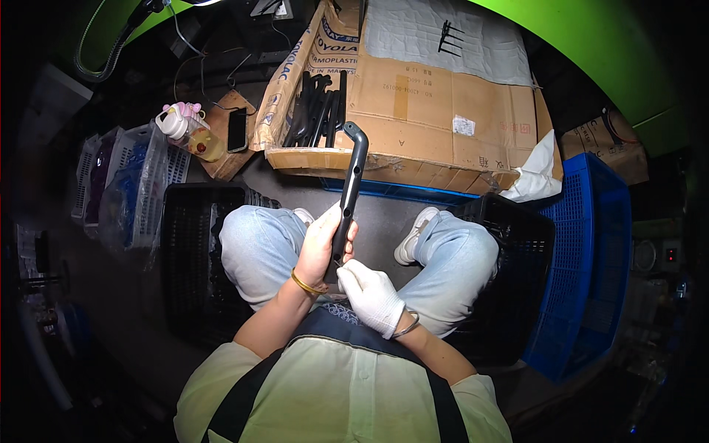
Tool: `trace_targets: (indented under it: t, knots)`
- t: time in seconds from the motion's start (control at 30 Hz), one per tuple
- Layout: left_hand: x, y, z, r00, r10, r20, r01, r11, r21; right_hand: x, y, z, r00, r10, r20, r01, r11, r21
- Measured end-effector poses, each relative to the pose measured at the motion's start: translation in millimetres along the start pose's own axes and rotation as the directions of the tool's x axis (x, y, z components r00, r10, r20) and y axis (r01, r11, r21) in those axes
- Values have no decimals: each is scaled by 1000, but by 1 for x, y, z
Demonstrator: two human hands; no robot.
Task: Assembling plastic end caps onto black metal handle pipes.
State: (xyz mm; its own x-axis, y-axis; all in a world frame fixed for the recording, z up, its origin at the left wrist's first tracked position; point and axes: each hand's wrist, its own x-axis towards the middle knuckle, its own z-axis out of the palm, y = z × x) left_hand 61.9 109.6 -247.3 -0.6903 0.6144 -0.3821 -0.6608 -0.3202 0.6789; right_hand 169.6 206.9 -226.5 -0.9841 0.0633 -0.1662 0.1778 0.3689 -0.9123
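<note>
A black plastic bent tube (354,177) with several holes along its length stands nearly upright before me, its angled end pointing up and to the left. My bare left hand (320,240) is wrapped round its lower half, a gold bangle at the wrist. In a white glove, my right hand (367,294) is closed in a pinch right at the tube's lower end. A thin thing seems to stick out of that pinch, too small to make out. More black tubes (319,111) lie in the open left part of a cardboard box (436,111) ahead.
A blue crate (572,251) stands at right beside a black crate (528,229); another black crate (185,221) is by my left knee. At far left are white baskets (151,159). A drink bottle (196,136) and a phone (237,130) rest on a small board (221,166).
</note>
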Motion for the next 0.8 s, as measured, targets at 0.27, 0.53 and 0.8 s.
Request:
trace_targets:
  t: [0.27,0.53,0.8]
  knots:
    - [-1,-7,10,975,169,-141,-168,986,22,-2,-3,14,925,80,-371,-28,989,144]
    - [-2,-10,2,993,115,38,-105,972,-210,-8,19,2,963,250,-105,-141,792,594]
    - [-9,-18,-3,997,80,0,-80,996,-34,-4,6,-11,995,29,-91,-42,990,-135]
